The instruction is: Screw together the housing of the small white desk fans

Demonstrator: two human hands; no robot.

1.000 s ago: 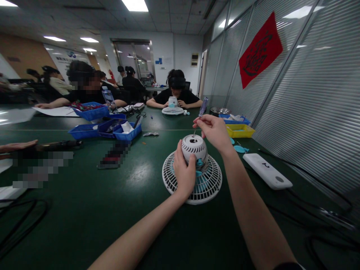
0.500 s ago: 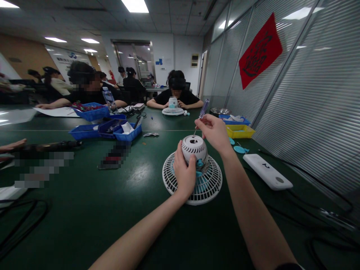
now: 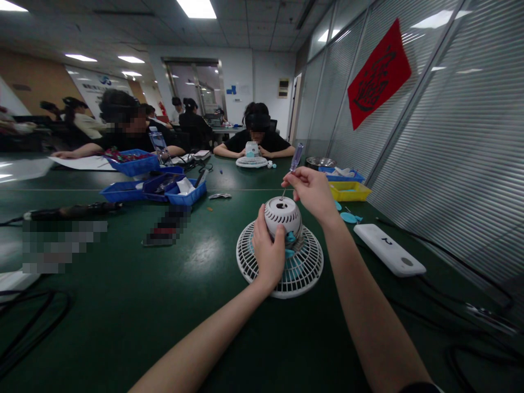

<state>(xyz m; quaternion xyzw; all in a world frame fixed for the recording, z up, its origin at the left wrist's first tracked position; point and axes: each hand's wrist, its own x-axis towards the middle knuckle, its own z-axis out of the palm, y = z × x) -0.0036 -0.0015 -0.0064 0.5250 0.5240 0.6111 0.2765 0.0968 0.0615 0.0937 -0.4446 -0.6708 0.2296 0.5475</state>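
A white fan lies grille-down on the green table, its round motor housing on top and light blue parts showing inside. My left hand is wrapped round the near left side of the housing. In my right hand, a screwdriver with a clear purplish handle is pinched by its lower part and tilted. Its tip meets the top of the housing beside a dark opening; any screw there is too small to make out.
Blue bins and a phone are at left. On the right lie a yellow tray, light blue pieces, a white power bank and black cables. Across the table a person handles another fan.
My right hand has shifted very slightly about the screwdriver; my left hand and the fan stay put. At the far left, another person's hand has gone out of view.
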